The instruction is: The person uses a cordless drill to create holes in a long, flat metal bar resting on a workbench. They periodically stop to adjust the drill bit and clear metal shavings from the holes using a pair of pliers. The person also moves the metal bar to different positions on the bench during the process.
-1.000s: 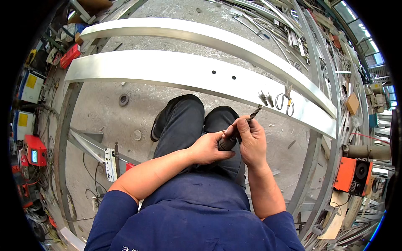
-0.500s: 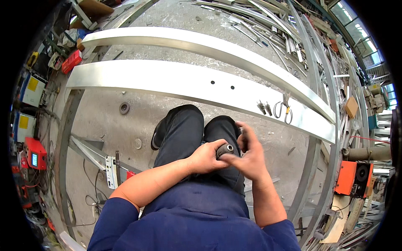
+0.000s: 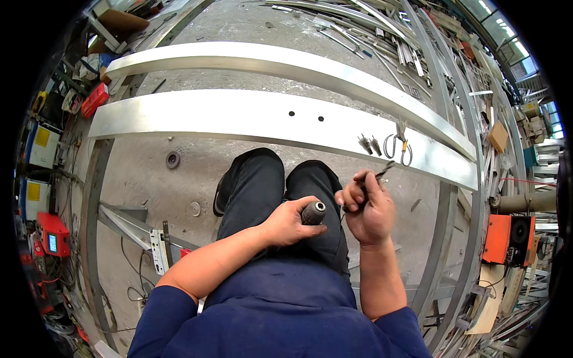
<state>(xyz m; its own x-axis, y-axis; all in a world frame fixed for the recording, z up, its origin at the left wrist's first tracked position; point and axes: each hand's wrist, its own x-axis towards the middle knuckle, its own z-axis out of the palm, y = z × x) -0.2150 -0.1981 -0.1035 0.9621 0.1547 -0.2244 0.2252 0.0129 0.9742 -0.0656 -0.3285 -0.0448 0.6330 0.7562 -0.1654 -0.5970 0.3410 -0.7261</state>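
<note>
My left hand (image 3: 287, 224) is wrapped round a dark drill chuck (image 3: 313, 213), its open end facing up and away from my lap. The body of the drill, if there is one, is hidden by the hand. To the right, my right hand (image 3: 371, 209) pinches a dark drill bit (image 3: 387, 170), whose spiral tip points up and right. Beyond it, a flat silver metal bar (image 3: 209, 113) lies across in front of my knees, with two round dark holes. On its right part rest two small hole cutters (image 3: 370, 145) and a pair of scissors (image 3: 398, 144).
A second metal bar (image 3: 239, 55) lies just beyond the first, both resting on a grey frame (image 3: 95, 191). Metal offcuts (image 3: 382, 36) cover the floor at the far right. Red machines stand left (image 3: 54, 234) and right (image 3: 507, 238). A dark ring (image 3: 172, 160) lies on the floor.
My right hand has moved right, away from the chuck, and the drill bit now shows in its fingers. My left hand and the chuck have shifted slightly left.
</note>
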